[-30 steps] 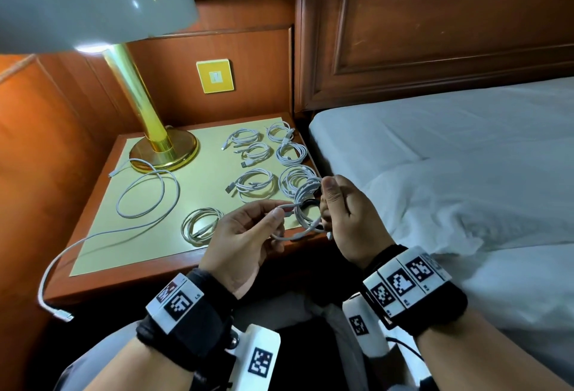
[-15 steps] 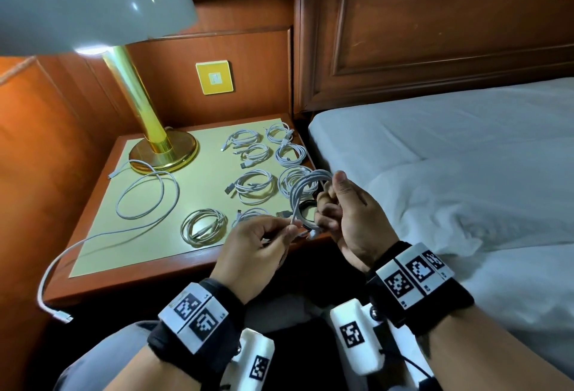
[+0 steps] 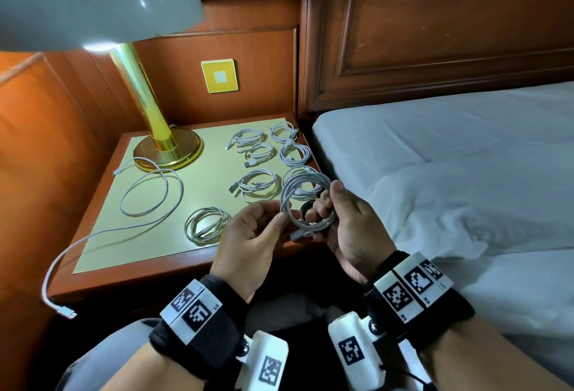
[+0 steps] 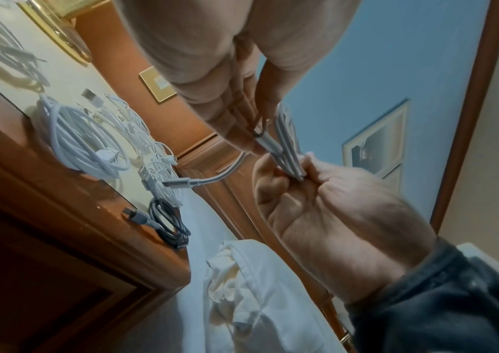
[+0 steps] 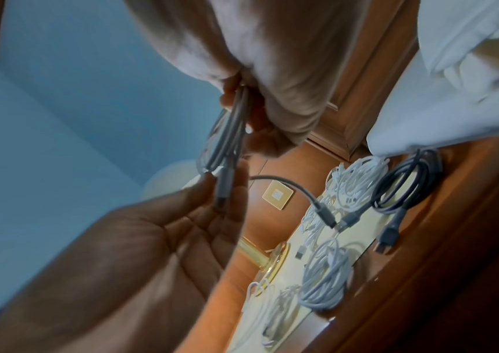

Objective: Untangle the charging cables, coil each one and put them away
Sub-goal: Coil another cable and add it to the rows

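Note:
A white charging cable (image 3: pixel 297 196), wound into a coil, hangs over the nightstand's front right corner between both hands. My right hand (image 3: pixel 326 207) grips the coil's right side with curled fingers. My left hand (image 3: pixel 278 219) pinches its left rim. In the left wrist view the left fingers (image 4: pixel 236 124) pinch a plug end (image 4: pixel 265 141) against the coil, and the other plug (image 4: pixel 178 184) sticks out free. Several coiled white cables (image 3: pixel 257 184) lie on the nightstand. One long white cable (image 3: pixel 149 194) lies uncoiled at the left.
The uncoiled cable's end (image 3: pixel 63 311) hangs over the nightstand's front left edge (image 3: pixel 155 269). A brass lamp (image 3: pixel 158 139) stands at the back left. A dark coiled cable (image 5: pixel 405 184) lies at the front right corner. The white bed (image 3: pixel 450 157) adjoins on the right.
The cable's loose tail has been wound in, and the coil now stands as a wider loop. My left hand has shifted from the tail to the coil's left rim.

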`<action>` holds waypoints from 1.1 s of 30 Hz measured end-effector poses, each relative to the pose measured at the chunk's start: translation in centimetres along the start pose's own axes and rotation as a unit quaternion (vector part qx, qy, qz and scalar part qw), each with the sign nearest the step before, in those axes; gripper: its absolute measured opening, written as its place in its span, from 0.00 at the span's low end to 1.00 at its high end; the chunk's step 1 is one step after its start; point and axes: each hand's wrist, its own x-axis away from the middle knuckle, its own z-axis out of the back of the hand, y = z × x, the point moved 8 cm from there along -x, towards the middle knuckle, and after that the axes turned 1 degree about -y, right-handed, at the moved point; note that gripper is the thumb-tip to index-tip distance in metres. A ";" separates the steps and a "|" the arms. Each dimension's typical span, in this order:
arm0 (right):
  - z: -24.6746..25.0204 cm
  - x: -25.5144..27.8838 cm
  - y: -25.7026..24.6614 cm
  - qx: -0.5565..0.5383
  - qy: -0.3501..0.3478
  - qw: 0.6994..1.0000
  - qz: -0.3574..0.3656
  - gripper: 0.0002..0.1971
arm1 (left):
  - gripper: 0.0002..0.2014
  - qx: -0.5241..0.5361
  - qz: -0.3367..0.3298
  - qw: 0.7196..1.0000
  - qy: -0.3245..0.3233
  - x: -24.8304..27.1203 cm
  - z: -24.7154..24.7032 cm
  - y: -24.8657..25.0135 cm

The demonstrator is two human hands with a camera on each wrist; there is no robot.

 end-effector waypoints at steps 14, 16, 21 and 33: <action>0.0 0.9 -1.6 0.231 -0.005 0.971 0.064 0.16 | 0.12 0.135 0.054 0.988 0.057 0.2 0.2 -0.4; 0.2 0.8 -1.4 0.230 -0.001 0.971 0.071 0.17 | 0.13 0.132 0.042 0.989 0.046 0.3 -0.2 0.1; 0.7 0.5 -1.1 0.233 0.015 0.970 0.075 0.18 | 0.10 0.107 0.018 0.994 0.027 0.4 -0.8 0.5; 1.0 -0.1 0.2 0.135 0.042 0.988 0.055 0.25 | 0.12 0.204 0.104 0.973 -0.024 -0.1 -1.3 -0.4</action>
